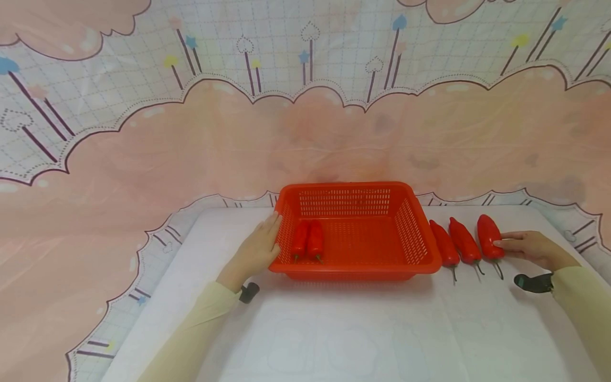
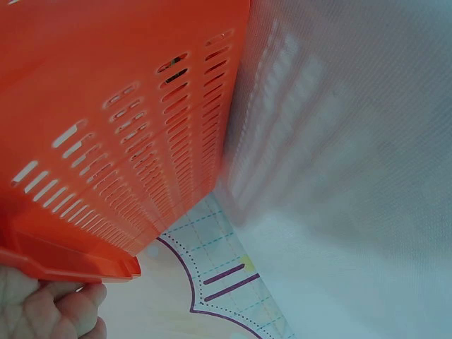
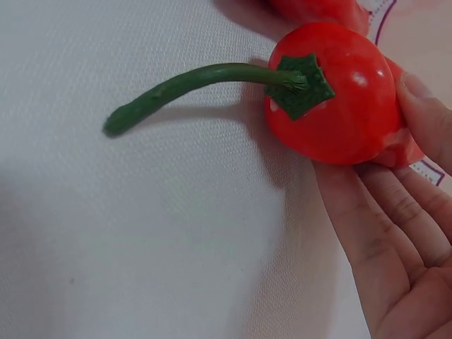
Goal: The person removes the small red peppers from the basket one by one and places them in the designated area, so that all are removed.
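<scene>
A red plastic basket (image 1: 353,269) stands on the white table, with two red peppers (image 1: 300,239) lying side by side at its left end. My left hand (image 1: 258,245) rests along the basket's left rim, fingers extended; in the left wrist view the fingertips (image 2: 90,296) show right at the rim's underside. To the right of the basket, my right hand (image 1: 537,248) holds the outermost red pepper (image 1: 489,239) between thumb and fingers. In the right wrist view the green stem (image 3: 191,83) of this pepper points left, away from the hand.
Two more red peppers, a middle one (image 1: 463,240) and one beside the basket (image 1: 444,244), lie between the basket and my right hand. A patterned pink and white cloth (image 1: 334,138) hangs behind the table. Dark straps sit at both wrists.
</scene>
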A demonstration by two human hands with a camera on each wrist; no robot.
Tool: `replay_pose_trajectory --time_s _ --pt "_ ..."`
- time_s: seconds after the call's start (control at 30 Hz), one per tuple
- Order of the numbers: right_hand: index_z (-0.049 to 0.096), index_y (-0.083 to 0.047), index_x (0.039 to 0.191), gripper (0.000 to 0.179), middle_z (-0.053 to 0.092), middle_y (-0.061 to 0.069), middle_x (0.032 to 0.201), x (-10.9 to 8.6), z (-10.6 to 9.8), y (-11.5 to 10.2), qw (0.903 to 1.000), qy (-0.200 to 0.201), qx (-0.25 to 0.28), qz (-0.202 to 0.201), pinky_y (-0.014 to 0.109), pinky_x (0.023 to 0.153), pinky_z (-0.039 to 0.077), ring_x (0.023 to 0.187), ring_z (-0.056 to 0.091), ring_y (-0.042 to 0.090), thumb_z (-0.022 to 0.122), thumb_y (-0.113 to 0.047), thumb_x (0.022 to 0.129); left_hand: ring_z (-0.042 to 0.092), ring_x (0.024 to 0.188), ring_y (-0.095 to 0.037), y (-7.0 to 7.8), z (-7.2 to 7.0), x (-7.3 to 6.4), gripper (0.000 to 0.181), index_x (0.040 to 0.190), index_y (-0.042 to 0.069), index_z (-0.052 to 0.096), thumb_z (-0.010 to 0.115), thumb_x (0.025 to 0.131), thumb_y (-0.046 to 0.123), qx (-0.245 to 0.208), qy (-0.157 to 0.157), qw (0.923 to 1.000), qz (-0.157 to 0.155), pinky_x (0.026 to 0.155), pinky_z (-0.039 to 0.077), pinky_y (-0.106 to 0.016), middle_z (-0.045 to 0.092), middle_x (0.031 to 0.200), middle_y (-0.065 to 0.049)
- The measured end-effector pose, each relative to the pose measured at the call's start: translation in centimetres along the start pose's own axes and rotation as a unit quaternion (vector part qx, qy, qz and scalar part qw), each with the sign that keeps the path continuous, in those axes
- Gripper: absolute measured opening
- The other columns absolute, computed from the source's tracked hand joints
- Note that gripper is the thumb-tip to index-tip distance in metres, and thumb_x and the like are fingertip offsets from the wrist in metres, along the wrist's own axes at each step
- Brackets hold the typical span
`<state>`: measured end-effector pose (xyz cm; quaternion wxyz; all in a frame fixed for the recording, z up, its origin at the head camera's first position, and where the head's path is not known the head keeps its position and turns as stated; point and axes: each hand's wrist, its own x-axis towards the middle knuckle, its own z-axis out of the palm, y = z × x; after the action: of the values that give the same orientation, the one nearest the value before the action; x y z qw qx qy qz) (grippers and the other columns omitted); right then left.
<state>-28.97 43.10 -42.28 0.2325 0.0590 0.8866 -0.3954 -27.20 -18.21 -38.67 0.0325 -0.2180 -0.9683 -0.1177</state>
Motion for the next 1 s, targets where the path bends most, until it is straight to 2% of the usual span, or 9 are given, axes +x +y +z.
replay_pose_trajectory --time_s 0.13,0.33,0.6,0.8,1.0 --pt "0.011 0.021 0.139 0.087 0.014 0.045 0.141 -0.02 0.01 -0.01 1.0000 -0.003 0.006 0.006 0.046 0.099 0.046 0.112 0.054 0.039 0.052 -0.040 0.093 0.016 0.147 -0.030 -0.05 0.06 0.08 0.068 0.148 -0.003 0.018 0.043 0.088 0.018 -0.001 -0.005 1.0000 -0.006 0.121 0.017 -0.044 0.014 0.158 -0.017" --pt "0.009 0.020 0.140 0.083 0.013 0.045 0.141 0.07 0.22 -0.04 1.0000 -0.003 -0.001 0.005 0.046 0.100 0.045 0.123 0.038 0.052 0.048 -0.039 0.095 0.016 0.147 -0.030 -0.12 0.12 0.17 0.067 0.148 -0.003 0.018 0.042 0.089 0.018 -0.003 -0.003 1.0000 -0.005 0.121 0.017 -0.044 0.014 0.158 -0.017" --pt "0.008 0.018 0.141 0.080 0.011 0.045 0.141 0.26 0.38 -0.02 1.0000 -0.001 0.000 0.006 0.047 0.100 0.044 0.126 0.031 0.055 0.046 -0.036 0.096 0.016 0.147 -0.029 -0.11 0.12 0.08 0.068 0.149 -0.002 0.018 0.042 0.089 0.018 -0.003 -0.008 0.9999 -0.011 0.121 0.016 -0.043 0.014 0.158 -0.016" --pt "0.007 0.018 0.140 0.084 0.010 0.045 0.141 0.29 0.26 -0.16 0.9998 -0.009 0.000 0.018 0.052 0.104 0.039 0.127 0.026 0.057 0.048 -0.040 0.095 0.014 0.147 -0.028 -0.08 0.11 0.06 0.068 0.149 -0.002 0.017 0.043 0.089 0.018 -0.004 -0.007 0.9999 -0.010 0.121 0.016 -0.043 0.012 0.159 -0.015" --pt "0.007 0.019 0.140 0.081 0.009 0.045 0.140 0.29 0.17 -0.19 0.9995 -0.020 -0.013 0.022 0.054 0.106 0.034 0.127 0.024 0.058 0.045 -0.038 0.097 0.016 0.147 -0.030 -0.07 0.09 0.11 0.068 0.148 -0.003 0.018 0.043 0.089 0.017 -0.005 -0.002 1.0000 -0.005 0.120 0.018 -0.045 0.013 0.158 -0.017"
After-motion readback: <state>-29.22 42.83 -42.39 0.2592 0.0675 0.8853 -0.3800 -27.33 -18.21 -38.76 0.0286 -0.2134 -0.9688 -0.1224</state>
